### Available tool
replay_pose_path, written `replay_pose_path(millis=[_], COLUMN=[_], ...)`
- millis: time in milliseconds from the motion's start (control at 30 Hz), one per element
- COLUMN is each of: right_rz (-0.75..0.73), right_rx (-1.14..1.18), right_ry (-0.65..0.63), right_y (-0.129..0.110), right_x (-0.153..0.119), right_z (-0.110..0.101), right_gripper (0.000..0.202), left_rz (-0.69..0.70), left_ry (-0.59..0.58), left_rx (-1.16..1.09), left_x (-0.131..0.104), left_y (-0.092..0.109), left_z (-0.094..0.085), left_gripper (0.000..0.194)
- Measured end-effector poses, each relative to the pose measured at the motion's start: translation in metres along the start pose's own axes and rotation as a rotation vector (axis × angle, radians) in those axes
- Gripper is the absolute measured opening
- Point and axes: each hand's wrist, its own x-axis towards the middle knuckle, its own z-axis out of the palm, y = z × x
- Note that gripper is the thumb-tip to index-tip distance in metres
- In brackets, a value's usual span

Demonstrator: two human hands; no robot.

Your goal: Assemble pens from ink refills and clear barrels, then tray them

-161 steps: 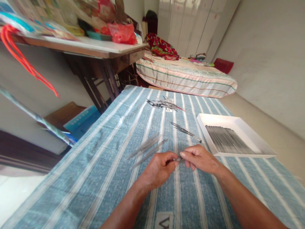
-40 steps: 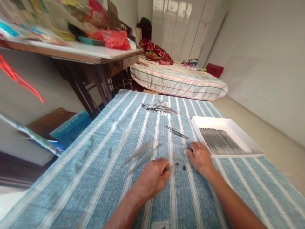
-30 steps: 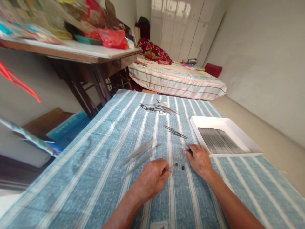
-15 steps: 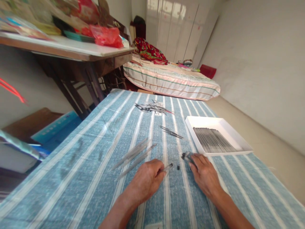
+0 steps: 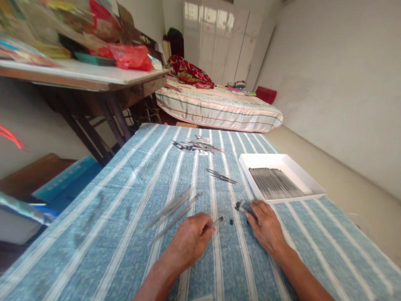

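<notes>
My left hand (image 5: 194, 235) is closed around a translucent grey pen barrel (image 5: 217, 221) whose dark end points right, just above the cloth. A small black plug (image 5: 231, 222) lies between my two hands. My right hand (image 5: 265, 225) rests on the cloth with its fingers bent together over a little pile of grey and black pen caps (image 5: 240, 205); whatever sits between its fingertips is hidden. Several loose grey barrels (image 5: 175, 211) lie left of my left hand. Farther off are a few thin dark refills (image 5: 221, 175).
A white open box (image 5: 297, 167) with a row of grey pens (image 5: 275, 183) stands at the right. Toward the far edge lies a heap of dark thin parts (image 5: 197, 145). The table wears a blue striped cloth (image 5: 119, 225). Beyond are a bed (image 5: 219, 108) and a cluttered side table (image 5: 84, 79).
The view has shifted slightly to the right, so most things appear a little farther left. Both hands stay in nearly the same places, the left still holding the pen barrel.
</notes>
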Motion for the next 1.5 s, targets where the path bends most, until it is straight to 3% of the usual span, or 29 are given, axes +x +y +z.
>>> replay_pose_path(millis=[167, 533, 633, 733, 867, 1167, 1500], right_rz=[-0.005, -0.128, -0.132, -0.041, 0.030, -0.025, -0.073], right_rx=[0.122, 0.307, 0.274, 0.195, 0.191, 0.417, 0.573], right_ry=[-0.021, -0.034, 0.030, 0.097, 0.097, 0.036, 0.081], right_y=[-0.010, -0.060, -0.059, -0.052, -0.049, -0.059, -0.064], right_x=[0.001, 0.014, 0.015, 0.011, 0.008, 0.023, 0.044], right_z=[0.006, 0.017, 0.020, 0.025, 0.031, 0.030, 0.043], right_gripper=[0.023, 0.021, 0.020, 0.022, 0.028, 0.021, 0.013], left_rz=[0.006, -0.001, -0.007, -0.008, -0.003, -0.004, -0.042], left_ry=[-0.011, 0.041, 0.050, 0.066, 0.079, 0.098, 0.115], left_rx=[0.015, 0.018, 0.017, 0.005, -0.006, -0.002, -0.027], left_x=[0.000, 0.000, -0.001, -0.002, -0.003, -0.001, 0.000], left_y=[-0.001, -0.001, -0.003, -0.003, -0.001, -0.005, -0.002], left_z=[0.000, 0.002, 0.001, -0.001, -0.002, 0.001, 0.000], left_gripper=[0.015, 0.013, 0.014, 0.015, 0.014, 0.013, 0.012])
